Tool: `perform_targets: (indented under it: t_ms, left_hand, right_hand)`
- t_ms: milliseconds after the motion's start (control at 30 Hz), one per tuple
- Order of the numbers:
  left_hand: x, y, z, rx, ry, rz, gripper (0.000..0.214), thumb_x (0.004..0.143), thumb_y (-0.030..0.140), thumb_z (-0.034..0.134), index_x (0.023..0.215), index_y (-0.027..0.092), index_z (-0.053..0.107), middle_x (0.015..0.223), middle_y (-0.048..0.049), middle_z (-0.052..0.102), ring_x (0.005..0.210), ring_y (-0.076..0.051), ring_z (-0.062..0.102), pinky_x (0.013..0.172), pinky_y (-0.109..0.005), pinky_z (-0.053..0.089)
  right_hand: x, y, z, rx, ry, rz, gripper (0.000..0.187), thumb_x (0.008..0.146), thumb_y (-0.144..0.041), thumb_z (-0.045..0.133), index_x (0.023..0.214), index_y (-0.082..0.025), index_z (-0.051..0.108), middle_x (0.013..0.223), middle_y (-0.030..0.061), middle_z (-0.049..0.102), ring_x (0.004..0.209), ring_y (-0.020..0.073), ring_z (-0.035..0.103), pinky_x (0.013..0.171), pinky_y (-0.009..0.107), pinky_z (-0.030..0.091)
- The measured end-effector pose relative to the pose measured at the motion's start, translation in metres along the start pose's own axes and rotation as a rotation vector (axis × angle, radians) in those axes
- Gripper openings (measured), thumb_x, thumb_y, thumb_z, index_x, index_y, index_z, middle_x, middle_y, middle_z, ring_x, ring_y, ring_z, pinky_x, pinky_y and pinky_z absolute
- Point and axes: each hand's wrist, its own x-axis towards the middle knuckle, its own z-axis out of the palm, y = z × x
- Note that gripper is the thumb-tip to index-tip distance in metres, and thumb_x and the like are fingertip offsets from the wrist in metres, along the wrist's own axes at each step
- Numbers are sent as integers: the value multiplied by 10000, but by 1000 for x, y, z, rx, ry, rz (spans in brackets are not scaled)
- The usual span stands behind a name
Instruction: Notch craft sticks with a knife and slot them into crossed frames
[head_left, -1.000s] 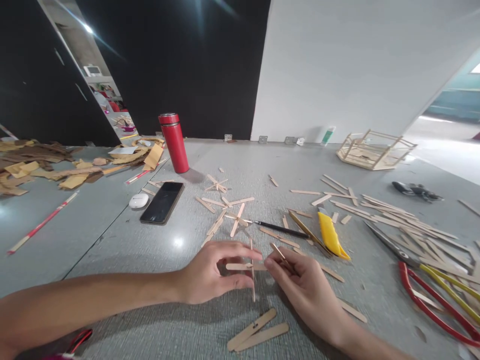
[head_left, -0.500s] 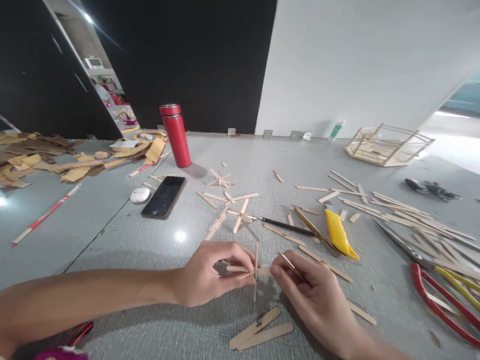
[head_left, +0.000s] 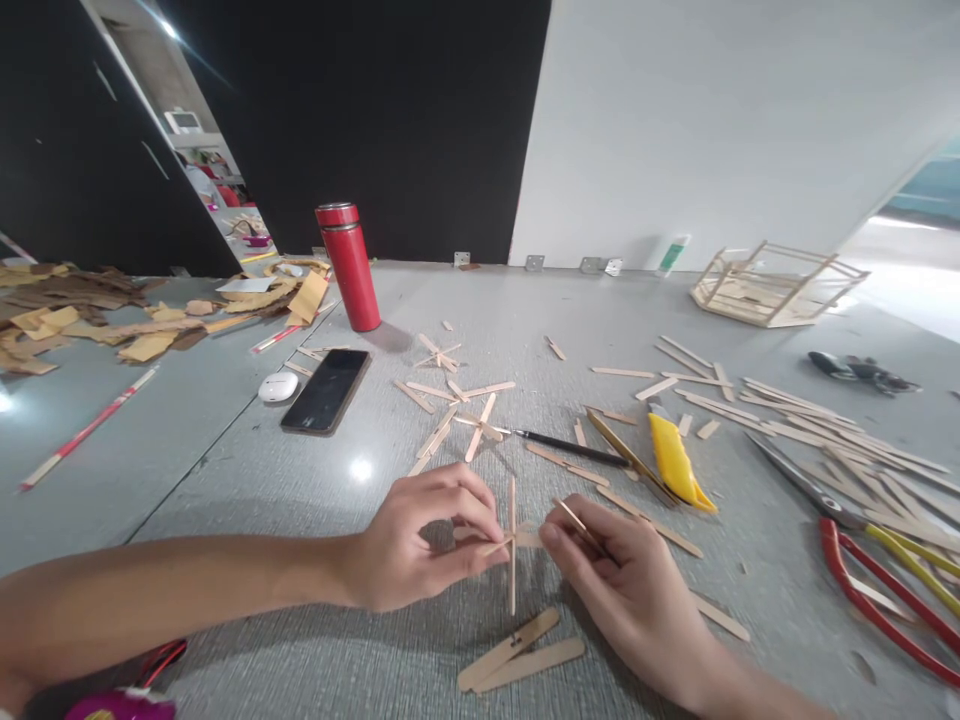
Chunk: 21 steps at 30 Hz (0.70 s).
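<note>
Two hands are seen in the head view, low in the middle. The left hand (head_left: 409, 545) is closed on a cross (head_left: 512, 535) of thin wooden sticks. Its thumb and fingers are pinched on the flat arm beside the joint, so the cross is held up off the surface (head_left: 300, 520) with one stick upright. The right hand (head_left: 630, 580) meets the cross from the other side. A fingertip is laid against the end of the flat arm, and a sliver (head_left: 574, 517) is gripped in its closed fingers, slanting up and away. Two wide sticks (head_left: 517, 652) lie overlapped just below the cross. A brush (head_left: 570, 445) and a yellow knife (head_left: 675, 462) lie farther back, and a phone (head_left: 327, 390) and a red flask (head_left: 347, 265) to the left.

Several slips seem possible. The joint could be twisted out of square by an uneven pinch, and the thin upright could be snapped by too much pressure. The sliver, if dropped, would be hard to pick out among the loose sticks around.

Whether the joint is glued cannot be told, since it is partly covered by the left fingertips. It is also unclear whether the upright's lower tip touches the wide sticks. The red cutters (head_left: 870, 600) are cut off at the right edge, and a dark object far right is too blurred to name.
</note>
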Motion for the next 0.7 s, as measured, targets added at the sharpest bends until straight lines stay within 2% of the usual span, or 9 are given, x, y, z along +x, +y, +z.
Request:
perform_targets:
  t_ms: [167, 333, 567, 700]
  left_hand:
    - [1, 1, 1, 12, 17, -10, 21, 941, 152, 712, 945, 169, 699, 837, -39, 696, 742, -139, 657, 656, -257, 566]
    - [-1, 1, 1, 42, 32, -16, 49, 951, 112, 683, 969, 155, 699, 871, -59, 716, 778, -150, 679, 685, -267, 572]
    - [-2, 0, 1, 97, 23, 31, 60, 944, 102, 693, 973, 153, 704, 875, -57, 708, 735, -132, 660, 636, -236, 568]
    - [-2, 0, 1, 124, 2, 75, 88, 965, 121, 677, 1013, 182, 716, 897, -53, 727, 772, -142, 695, 670, -243, 598]
  right_hand:
    - [1, -1, -1, -42, -22, -23, 393, 1062, -392, 430, 700, -246, 389, 637, -65, 283, 559, 129, 268, 479, 269, 246]
    - [2, -1, -2, -115, -49, -63, 405, 1065, -350, 415, 689, -250, 303, 632, -72, 241, 551, 121, 245, 489, 279, 233]
    - [1, -2, -1, -149, -83, -98, 407, 1045, -295, 434, 676, -251, 266, 596, -84, 209, 518, 112, 241, 482, 283, 223]
    - [2, -2, -1, -158, -106, -103, 405, 1045, -304, 438, 684, -256, 261, 593, -88, 197, 510, 114, 222, 474, 286, 217]
